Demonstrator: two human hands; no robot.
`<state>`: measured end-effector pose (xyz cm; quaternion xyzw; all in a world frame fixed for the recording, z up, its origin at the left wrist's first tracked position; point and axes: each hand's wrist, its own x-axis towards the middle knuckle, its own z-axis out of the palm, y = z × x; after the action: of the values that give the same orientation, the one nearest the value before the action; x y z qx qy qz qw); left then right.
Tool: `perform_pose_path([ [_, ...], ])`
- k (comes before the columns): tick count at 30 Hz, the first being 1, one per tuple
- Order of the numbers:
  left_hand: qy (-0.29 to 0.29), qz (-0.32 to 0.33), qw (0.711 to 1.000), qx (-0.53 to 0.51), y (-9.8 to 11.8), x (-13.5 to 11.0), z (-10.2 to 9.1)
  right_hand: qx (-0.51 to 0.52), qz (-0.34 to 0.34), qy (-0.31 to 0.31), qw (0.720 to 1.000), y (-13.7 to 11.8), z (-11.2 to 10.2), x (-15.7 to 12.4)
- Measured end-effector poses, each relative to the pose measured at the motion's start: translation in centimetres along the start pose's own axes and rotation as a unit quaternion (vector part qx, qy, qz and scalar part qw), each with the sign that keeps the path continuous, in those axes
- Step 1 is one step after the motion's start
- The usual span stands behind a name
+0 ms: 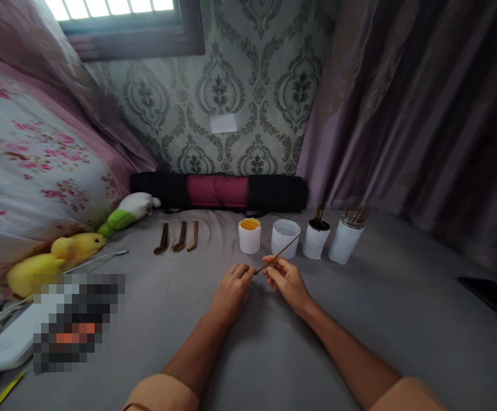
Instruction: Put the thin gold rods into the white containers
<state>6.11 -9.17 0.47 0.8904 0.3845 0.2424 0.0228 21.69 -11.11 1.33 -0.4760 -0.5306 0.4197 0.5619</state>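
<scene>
A thin brown stick (289, 244) slants up to the right between my hands. My right hand (289, 282) pinches it along its length, while the fingers of my left hand (233, 288) close on its lower end. Just beyond them stand several white-covered containers. The leftmost cup (249, 238) shows yellow-orange inside, and the wider white cup (280, 245) looks pale within. A dark-mouthed cup (315, 245) and a taller jar (346, 242) both have brown sticks poking out. To the left lie three small bent brown bundles (180, 237) in a row.
A black and maroon roll (218, 192) lies along the patterned wall. Plush toys (79, 251), a white cable (96, 260) and a blurred-out object (77, 325) are at left. A dark flat device (490, 299) rests at far right on the grey sheet (402, 319).
</scene>
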Motion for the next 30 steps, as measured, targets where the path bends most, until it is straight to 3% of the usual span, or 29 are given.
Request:
perform_pose_path([
  [12,0.015,-0.003,1.000,-0.023,0.0,0.0,0.2,0.012,0.022,0.016,1.000,0.4,0.0,0.2],
  [18,0.046,-0.016,0.995,-0.085,-0.3,-0.1,0.8,0.013,0.037,0.023,0.999,0.6,0.0,0.3],
  [25,0.087,-0.059,0.972,-0.211,-0.6,0.2,1.7,0.019,0.053,0.036,0.998,0.8,-0.1,0.4],
  [30,0.086,-0.139,0.942,-0.292,-0.5,0.4,2.0,0.011,0.049,0.051,0.997,1.2,-0.4,0.6],
])
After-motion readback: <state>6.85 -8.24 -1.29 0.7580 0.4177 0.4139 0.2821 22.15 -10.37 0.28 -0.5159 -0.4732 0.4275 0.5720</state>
